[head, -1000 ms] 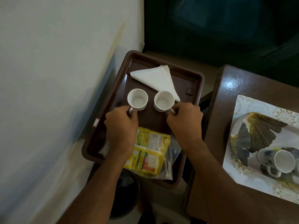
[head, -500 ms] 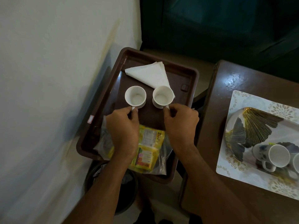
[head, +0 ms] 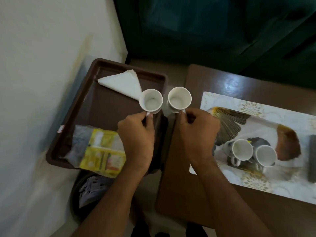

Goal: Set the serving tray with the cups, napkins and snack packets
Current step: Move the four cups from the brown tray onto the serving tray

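A brown serving tray (head: 80, 106) lies by the wall. A folded white napkin (head: 122, 84) rests at its far end and yellow snack packets (head: 102, 153) in clear wrap at its near end. My left hand (head: 136, 139) pinches the handle of a white cup (head: 150, 102), held in the air over the tray's right rim. My right hand (head: 198, 134) pinches the handle of a second white cup (head: 179, 100), held over the gap between the tray and the brown table (head: 181, 194).
A patterned white tray (head: 222, 103) on the table carries a gold fan-shaped dish (head: 227, 125) and two more white cups (head: 242, 150) (head: 265, 155). A dark bin (head: 85, 190) with paper stands below the brown tray. White wall on the left, dark curtain behind.
Both hands have lifted their cups off the brown tray and carried them to the right, toward the table. The view has also swung right, showing more of the patterned tray.
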`<state>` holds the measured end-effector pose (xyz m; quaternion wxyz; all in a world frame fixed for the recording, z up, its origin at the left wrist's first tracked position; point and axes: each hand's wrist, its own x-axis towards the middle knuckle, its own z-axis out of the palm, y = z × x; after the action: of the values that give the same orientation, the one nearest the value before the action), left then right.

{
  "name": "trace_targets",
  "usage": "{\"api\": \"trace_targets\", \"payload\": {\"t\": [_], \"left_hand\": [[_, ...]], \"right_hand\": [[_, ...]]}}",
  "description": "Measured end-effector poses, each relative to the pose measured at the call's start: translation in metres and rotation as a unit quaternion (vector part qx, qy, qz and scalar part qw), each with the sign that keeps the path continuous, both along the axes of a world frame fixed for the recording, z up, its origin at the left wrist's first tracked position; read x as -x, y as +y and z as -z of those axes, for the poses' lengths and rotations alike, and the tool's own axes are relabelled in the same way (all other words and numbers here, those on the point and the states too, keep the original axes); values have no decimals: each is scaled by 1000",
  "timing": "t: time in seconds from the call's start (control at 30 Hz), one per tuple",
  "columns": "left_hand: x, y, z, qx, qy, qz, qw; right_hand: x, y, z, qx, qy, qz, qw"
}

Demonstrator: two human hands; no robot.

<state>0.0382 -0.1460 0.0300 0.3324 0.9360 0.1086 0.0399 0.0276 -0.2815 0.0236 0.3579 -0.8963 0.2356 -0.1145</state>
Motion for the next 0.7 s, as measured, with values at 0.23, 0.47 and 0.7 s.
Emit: {"api": "trace_targets", "payload": {"t": [0.23, 0.47, 0.7], "left_hand": [[24, -89, -5, 31, 1, 54, 998], [36, -169, 6, 34, 19, 128, 991], [23, -205, 25, -23, 90, 197, 976]], "right_hand": [[34, -89, -2, 28, 19, 38, 999], [67, -183, 4, 41, 24, 80, 996], [80, -253, 21, 49, 69, 53, 995]]}}
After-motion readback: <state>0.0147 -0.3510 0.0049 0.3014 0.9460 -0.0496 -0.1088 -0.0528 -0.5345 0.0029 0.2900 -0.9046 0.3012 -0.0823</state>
